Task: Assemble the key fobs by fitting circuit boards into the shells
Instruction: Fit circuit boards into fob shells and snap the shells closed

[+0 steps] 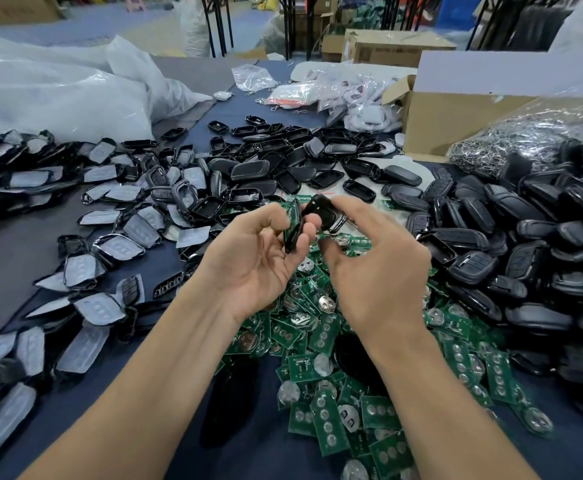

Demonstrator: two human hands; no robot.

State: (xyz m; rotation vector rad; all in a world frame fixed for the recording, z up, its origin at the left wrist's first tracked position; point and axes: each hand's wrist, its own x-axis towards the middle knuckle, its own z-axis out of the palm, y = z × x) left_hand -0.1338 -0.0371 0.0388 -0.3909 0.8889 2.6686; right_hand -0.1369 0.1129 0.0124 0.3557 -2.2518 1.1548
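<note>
My left hand [252,254] holds a black shell half with a green circuit board [293,225] in it, turned on edge between thumb and fingers. My right hand [369,258] grips another black key fob shell [326,213] with a chrome rim, held just right of the first piece and nearly touching it. Both hands hover above a heap of green circuit boards [321,372] with round coin cells.
Black shell halves [272,164] lie scattered behind the hands. Assembled black fobs [512,237] pile up at the right, and film-backed shell fronts [85,258] at the left. A cardboard box [456,112], a bag of metal rings [522,140] and white plastic bags [58,95] stand at the back.
</note>
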